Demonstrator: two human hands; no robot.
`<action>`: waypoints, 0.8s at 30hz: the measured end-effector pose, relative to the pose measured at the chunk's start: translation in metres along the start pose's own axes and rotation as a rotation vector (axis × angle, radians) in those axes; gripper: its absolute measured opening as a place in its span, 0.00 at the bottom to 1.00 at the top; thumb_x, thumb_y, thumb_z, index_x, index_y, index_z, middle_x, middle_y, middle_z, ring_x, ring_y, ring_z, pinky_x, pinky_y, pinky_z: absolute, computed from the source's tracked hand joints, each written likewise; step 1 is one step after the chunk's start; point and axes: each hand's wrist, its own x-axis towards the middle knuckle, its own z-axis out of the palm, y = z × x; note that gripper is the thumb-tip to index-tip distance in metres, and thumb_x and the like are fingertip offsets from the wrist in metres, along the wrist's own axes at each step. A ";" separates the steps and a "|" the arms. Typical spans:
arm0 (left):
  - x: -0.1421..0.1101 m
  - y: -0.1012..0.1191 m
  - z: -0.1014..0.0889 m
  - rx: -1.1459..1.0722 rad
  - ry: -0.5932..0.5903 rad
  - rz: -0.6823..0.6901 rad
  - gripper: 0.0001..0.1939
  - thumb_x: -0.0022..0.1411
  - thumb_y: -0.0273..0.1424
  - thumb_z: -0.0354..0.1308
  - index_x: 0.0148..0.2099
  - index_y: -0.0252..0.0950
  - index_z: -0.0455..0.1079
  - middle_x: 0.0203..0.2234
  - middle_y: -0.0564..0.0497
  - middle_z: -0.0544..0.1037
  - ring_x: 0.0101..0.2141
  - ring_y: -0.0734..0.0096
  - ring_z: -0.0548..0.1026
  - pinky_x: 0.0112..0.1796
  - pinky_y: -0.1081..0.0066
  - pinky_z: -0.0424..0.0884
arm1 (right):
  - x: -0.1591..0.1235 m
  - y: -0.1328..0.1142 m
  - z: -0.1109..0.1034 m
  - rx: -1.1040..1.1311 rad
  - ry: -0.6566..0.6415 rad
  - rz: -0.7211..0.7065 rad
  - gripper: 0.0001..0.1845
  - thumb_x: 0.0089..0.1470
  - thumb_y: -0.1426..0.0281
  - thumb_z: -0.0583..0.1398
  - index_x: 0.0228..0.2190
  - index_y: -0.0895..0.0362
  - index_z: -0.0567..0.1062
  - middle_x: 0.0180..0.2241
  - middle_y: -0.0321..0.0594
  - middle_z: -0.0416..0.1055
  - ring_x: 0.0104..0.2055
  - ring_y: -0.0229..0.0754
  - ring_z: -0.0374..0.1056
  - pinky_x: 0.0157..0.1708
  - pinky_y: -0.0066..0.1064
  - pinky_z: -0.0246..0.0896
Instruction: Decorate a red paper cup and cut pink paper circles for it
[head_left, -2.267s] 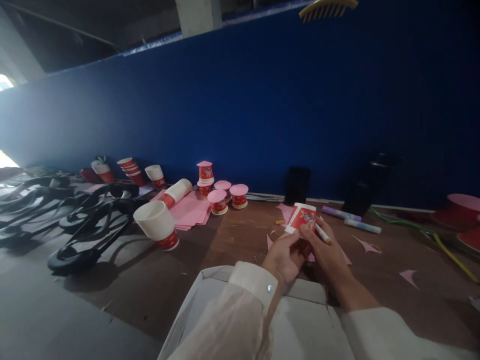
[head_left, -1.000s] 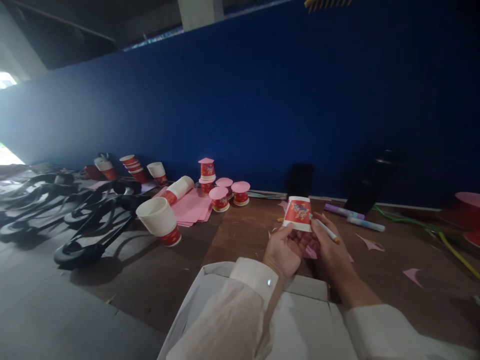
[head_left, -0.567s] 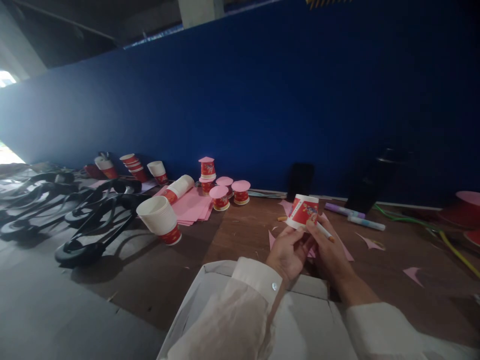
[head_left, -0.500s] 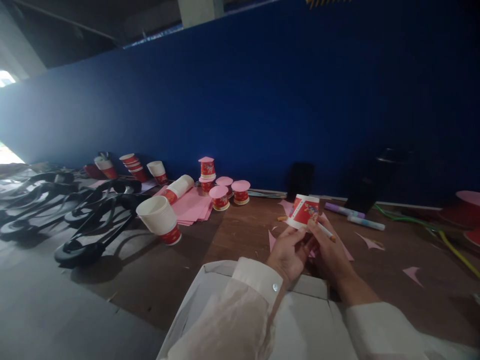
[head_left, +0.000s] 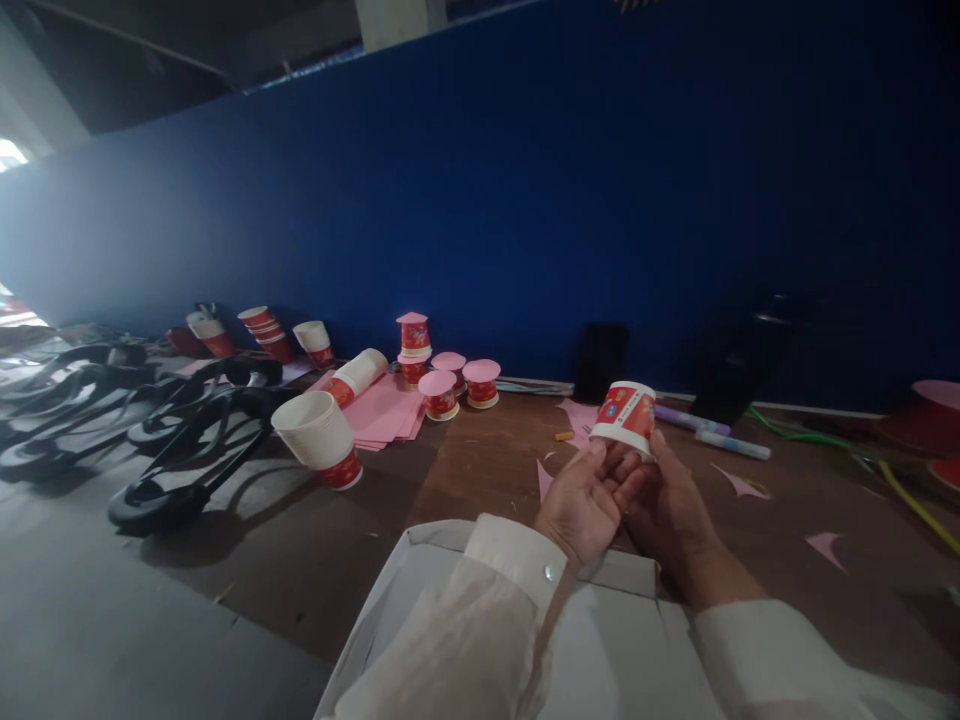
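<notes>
A short red-and-white paper cup point(head_left: 627, 410) is held up between my two hands, slightly tilted, its printed side facing me. My left hand point(head_left: 576, 508) pinches its lower left edge, with the thumb uppermost and the other fingers curled beneath. On the right side, my right hand point(head_left: 671, 515) grips the same cup, and its fingers are partly hidden behind it. Pink paper point(head_left: 581, 415) lies on the table just behind the cup. A short orange stick point(head_left: 564, 436) rests to the left of the cup.
Several small cups with pink paper discs point(head_left: 437, 385) stand left of centre, near pink sheets point(head_left: 382, 410). Nested cups point(head_left: 319, 435) and black headsets point(head_left: 165, 490) lie further left. Markers point(head_left: 731, 444), paper scraps point(head_left: 826, 548) and cables point(head_left: 911, 500) lie right. A blue partition point(head_left: 487, 220) rises behind.
The cup has turned in my hands and moved slightly right, showing a different printed side. The thin white stick with an orange end by my right fingers no longer shows.
</notes>
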 end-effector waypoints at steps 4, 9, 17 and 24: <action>-0.001 -0.001 0.000 0.000 -0.012 -0.001 0.09 0.71 0.27 0.57 0.44 0.30 0.77 0.37 0.44 0.82 0.38 0.68 0.82 0.44 0.69 0.78 | -0.003 -0.002 0.002 -0.007 0.023 0.056 0.19 0.55 0.53 0.68 0.41 0.54 0.81 0.33 0.40 0.83 0.35 0.43 0.81 0.38 0.29 0.80; -0.003 -0.001 0.003 0.005 -0.028 0.023 0.07 0.68 0.28 0.59 0.44 0.30 0.78 0.34 0.46 0.82 0.35 0.71 0.80 0.42 0.71 0.77 | -0.002 0.005 0.002 -0.091 0.027 -0.029 0.21 0.53 0.51 0.69 0.43 0.52 0.81 0.36 0.39 0.84 0.41 0.46 0.82 0.43 0.32 0.80; 0.008 0.008 0.001 0.095 0.100 0.213 0.02 0.59 0.24 0.65 0.37 0.33 0.76 0.34 0.49 0.80 0.33 0.75 0.77 0.40 0.74 0.74 | 0.016 0.012 -0.014 -0.409 0.229 -0.209 0.29 0.49 0.45 0.69 0.44 0.52 0.77 0.37 0.40 0.83 0.35 0.46 0.80 0.28 0.33 0.78; 0.027 0.005 -0.021 0.455 0.106 0.474 0.22 0.51 0.40 0.73 0.25 0.36 0.62 0.18 0.61 0.59 0.22 0.81 0.57 0.27 0.75 0.56 | 0.006 0.008 -0.009 -0.491 0.307 -0.230 0.31 0.48 0.46 0.70 0.48 0.49 0.75 0.44 0.40 0.82 0.30 0.40 0.77 0.20 0.27 0.73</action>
